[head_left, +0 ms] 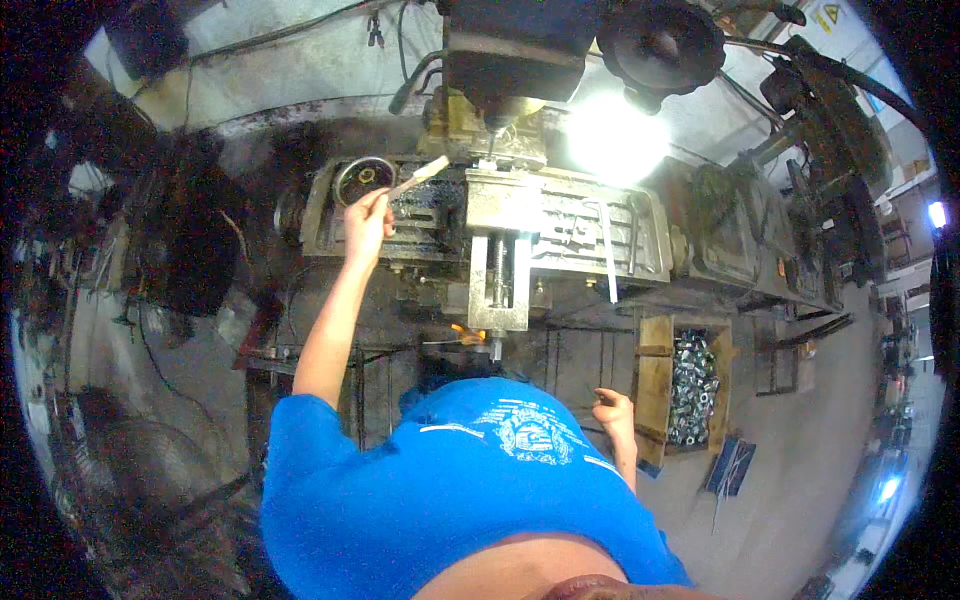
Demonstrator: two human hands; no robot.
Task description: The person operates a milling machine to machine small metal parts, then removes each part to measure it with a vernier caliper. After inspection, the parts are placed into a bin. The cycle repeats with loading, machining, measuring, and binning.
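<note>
My left hand [366, 228] is closed round the handle of a brush [428, 174] with pale bristles. The bristle end points right and away from me, over the machine table, short of the vise. Beside that hand, on the table's left part, sits a round dark bowl [350, 184] with a bright rim. A steel machine vise [500, 205] is mounted mid-table, beneath the spindle [497, 112] of a milling machine. Near my right side hovers my right hand [616, 414], its fingers loosely bent and apart, with nothing visible in them. It is nearest to a wooden crate [655, 385].
Several shiny metal pieces [693, 388] fill the crate. A pale flat strip [608, 255] lies across the table's right part, overhanging its front edge. The vise's screw end [496, 348] juts toward me. A blue object [731, 467] with thin rods lies right of the crate.
</note>
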